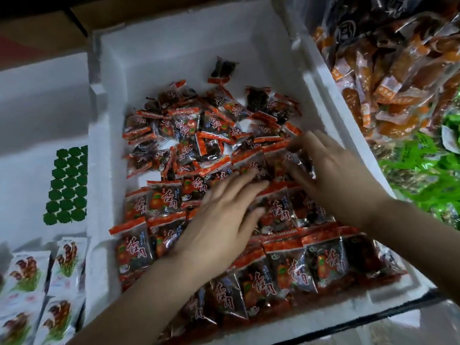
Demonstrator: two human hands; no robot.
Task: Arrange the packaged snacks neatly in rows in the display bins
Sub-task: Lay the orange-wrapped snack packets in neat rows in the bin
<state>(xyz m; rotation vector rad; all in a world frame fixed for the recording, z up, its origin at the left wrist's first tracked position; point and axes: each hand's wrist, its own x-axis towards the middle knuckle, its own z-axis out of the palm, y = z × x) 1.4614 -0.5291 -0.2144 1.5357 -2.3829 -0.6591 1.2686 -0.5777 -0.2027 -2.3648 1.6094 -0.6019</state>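
A white foam display bin (112, 95) holds red-edged, dark plastic snack packets. The near half is laid in neat rows (293, 265) running left to right, each packet's long axis pointing away from the person. The far half is a loose heap (199, 130).

The left hand (219, 217) lies flat with its fingers straight and spread, pressing on the row being built. The right hand (333, 178) reaches to a blurred packet (302, 159) at that row's right end, its fingers and thumb either side of it. I cannot tell whether it pinches the packet.

The heap lies just beyond both sets of fingertips, so the next packets are probably drawn from there. The left hand is nearer the bare gap (146, 176) at the row's left end.
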